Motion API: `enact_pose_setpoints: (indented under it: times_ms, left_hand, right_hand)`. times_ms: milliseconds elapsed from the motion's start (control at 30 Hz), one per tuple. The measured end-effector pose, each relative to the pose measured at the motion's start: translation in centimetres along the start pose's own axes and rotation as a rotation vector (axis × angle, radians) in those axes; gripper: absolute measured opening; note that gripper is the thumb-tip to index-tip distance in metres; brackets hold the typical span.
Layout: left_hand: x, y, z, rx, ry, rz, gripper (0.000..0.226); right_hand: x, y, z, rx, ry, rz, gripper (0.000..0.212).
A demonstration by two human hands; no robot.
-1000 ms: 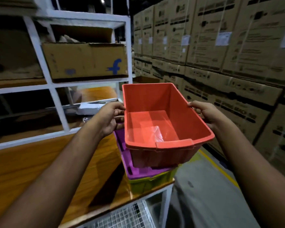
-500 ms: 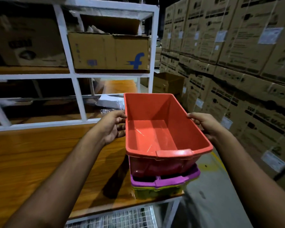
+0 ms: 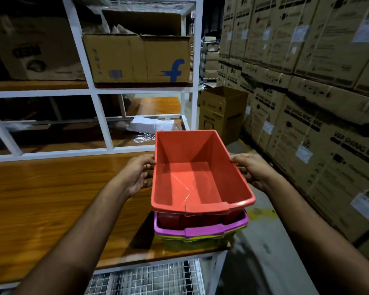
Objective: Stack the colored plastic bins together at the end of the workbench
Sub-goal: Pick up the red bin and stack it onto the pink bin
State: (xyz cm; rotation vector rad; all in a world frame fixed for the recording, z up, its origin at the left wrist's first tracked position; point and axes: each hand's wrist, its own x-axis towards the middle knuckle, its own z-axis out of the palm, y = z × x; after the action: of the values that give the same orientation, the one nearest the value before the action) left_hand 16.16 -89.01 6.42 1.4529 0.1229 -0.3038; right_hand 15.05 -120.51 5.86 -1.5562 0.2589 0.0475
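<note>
Right at the lower centre of the frame, three plastic bins sit nested at the end corner of the wooden desk (image 3: pixel 51 199). Topmost is the red bin (image 3: pixel 196 177), its inside bare apart from a glare on the floor of it. It sits partway down inside the purple bin (image 3: pixel 200 229), whose rim and front lip show just below it. Under that, the yellow-green bin (image 3: pixel 192 241) rests on the desk, at the edge beside the aisle.

Both hands grip the red bin by its long sides. The left hand (image 3: pixel 136 175) is curled against the left wall with its thumb up at the rim; the right hand (image 3: pixel 250 170) is closed over the right rim, fingers wrapped down the outside.

At upper centre, an open cardboard box (image 3: pixel 136 58) with a blue "f" mark stands on the white shelf frame (image 3: pixel 98 90); pale paper shows above its top flaps. Another open carton (image 3: pixel 222 111) stands on the floor at middle right, its contents hidden. Stacked sealed cartons (image 3: pixel 317 81) fill the right side of the frame.
</note>
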Motion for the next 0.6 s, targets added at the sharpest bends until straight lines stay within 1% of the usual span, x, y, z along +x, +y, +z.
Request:
enact_pose_setpoints:
  times_ms: [100, 233, 367, 400, 533, 600]
  left_hand:
    - [0.0, -1.8, 0.1, 0.041, 0.002, -0.028, 0.033]
    - [0.2, -3.7, 0.1, 0.060, 0.082, -0.020, 0.027]
    - [-0.1, -4.5, 0.5, 0.066, 0.125, -0.021, 0.028]
    - [-0.3, -4.6, 0.6, 0.056, 0.136, -0.016, 0.029]
    - [-0.6, -4.8, 0.6, 0.027, 0.237, 0.011, 0.037]
    - [-0.9, -4.9, 0.3, 0.043, 0.235, 0.018, 0.040]
  right_hand:
    - [0.3, 1.6, -0.3, -0.065, -0.007, 0.047, 0.006]
    - [0.4, 3.0, -0.5, -0.065, -0.038, 0.079, 0.010]
    - [0.4, 3.5, -0.8, -0.071, -0.053, 0.081, 0.005]
    - [0.3, 3.7, -0.9, -0.065, -0.045, 0.075, 0.002]
    - [0.2, 4.4, -0.8, -0.059, -0.010, 0.034, 0.008]
    - [0.1, 4.4, -0.6, -0.091, -0.011, -0.001, 0.008]
